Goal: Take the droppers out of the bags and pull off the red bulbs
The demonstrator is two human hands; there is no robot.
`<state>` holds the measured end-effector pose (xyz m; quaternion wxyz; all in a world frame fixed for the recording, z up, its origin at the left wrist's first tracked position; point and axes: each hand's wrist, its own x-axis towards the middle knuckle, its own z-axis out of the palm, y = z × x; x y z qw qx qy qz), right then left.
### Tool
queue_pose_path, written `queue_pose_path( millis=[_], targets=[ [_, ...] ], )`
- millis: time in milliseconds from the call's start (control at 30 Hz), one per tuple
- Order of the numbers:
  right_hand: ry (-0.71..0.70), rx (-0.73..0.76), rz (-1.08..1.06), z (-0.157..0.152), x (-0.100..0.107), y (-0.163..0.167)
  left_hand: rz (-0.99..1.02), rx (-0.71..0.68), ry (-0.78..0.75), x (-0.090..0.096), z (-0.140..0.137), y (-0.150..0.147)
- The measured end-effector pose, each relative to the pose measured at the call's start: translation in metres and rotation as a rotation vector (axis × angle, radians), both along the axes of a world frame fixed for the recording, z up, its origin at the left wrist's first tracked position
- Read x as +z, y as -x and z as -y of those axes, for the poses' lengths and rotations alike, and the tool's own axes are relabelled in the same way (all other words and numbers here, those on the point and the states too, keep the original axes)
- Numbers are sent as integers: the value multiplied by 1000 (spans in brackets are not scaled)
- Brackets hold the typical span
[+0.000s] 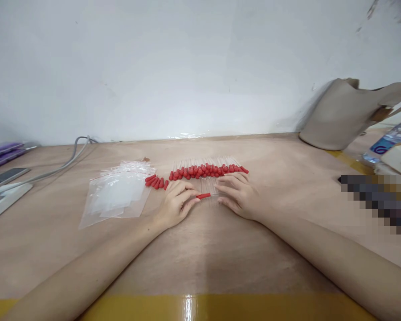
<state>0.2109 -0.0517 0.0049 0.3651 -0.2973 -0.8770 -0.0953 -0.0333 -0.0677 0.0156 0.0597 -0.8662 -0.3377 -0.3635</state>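
My left hand [179,203] pinches the end of a red rubber bulb [204,195] between thumb and fingers. A thin clear tube [214,194] lines up with the bulb's other end and runs in between the thumb and fingers of my right hand [236,192]. Whether the tube sits inside the bulb is too small to tell. Just beyond both hands lies a row of clear droppers with red bulbs [203,170]. Several loose red bulbs [157,182] rest left of the row. Between my hands, more bare clear tubes [207,183] lie on the wooden table [194,249].
Clear zip bags [116,196] are piled on the left. Farther left are a grey cable [65,167], a phone [8,176] and purple packs [3,154]. At right stand a beige bag [337,116] and a plastic bottle [384,145]. A pixelated dark object [377,200] lies nearer.
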Motion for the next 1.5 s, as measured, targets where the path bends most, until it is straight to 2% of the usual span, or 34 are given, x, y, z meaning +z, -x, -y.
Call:
queue_pose_path(
  millis=[133,333,467,833,1067,1233,1500],
  targets=[
    [17,42,8,-4,-4,2,5,-44,-28,0,1,0],
    [28,127,6,4,-3,7,-38,-98,7,2,1,-9],
    [29,131,5,10,-3,13,-100,-169,-58,0,-1,-15],
    [15,136,22,8,-6,14,-176,-120,-91,0,0,-17],
    [4,163,-31,6,-10,17,-151,-154,-104,-3,0,-19],
    [-50,247,-75,5,-13,19,-173,-144,-119,0,2,-20],
    [-159,257,58,12,-4,11,-221,-179,-115,1,6,-19]
  ],
)
